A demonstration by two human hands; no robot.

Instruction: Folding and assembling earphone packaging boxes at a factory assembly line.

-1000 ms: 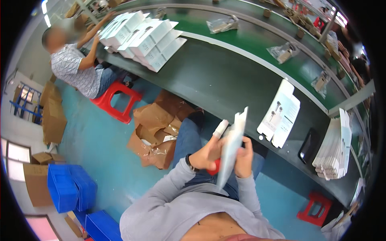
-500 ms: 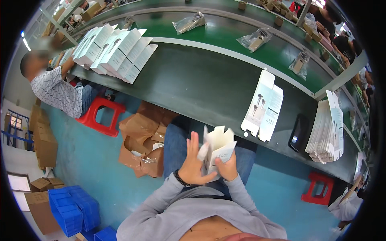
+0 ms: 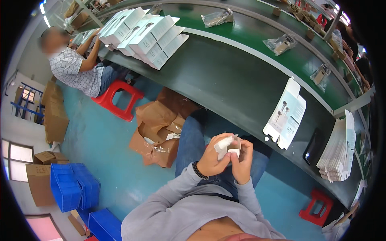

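1) A small white carton (image 3: 234,151) is held above the lap (image 3: 189,140), between the 2 hands, with its open end turned upward
2) The carton is gripped from its left side by the left hand (image 3: 212,158), whose fingers are closed on it; a white cover (image 3: 223,143) is worn on 1 finger, and a black bracelet (image 3: 198,170) is worn on the wrist
3) The opposite side is pinched by the right hand (image 3: 242,165), with thumb and fingers clamped on the carton near its opening
4) On the dark table (image 3: 217,76), flattened cartons (image 3: 284,114) are laid overlapping, with a black phone (image 3: 313,146) placed between them and a stack of folded cartons (image 3: 335,152)
5) Assembled boxes (image 3: 146,38) are piled at the far left, near a seated co-worker (image 3: 76,68)
6) Clear bags (image 3: 280,44) are spread along the green conveyor (image 3: 249,32); brown packaging (image 3: 155,134) is seen on the floor (image 3: 108,160)
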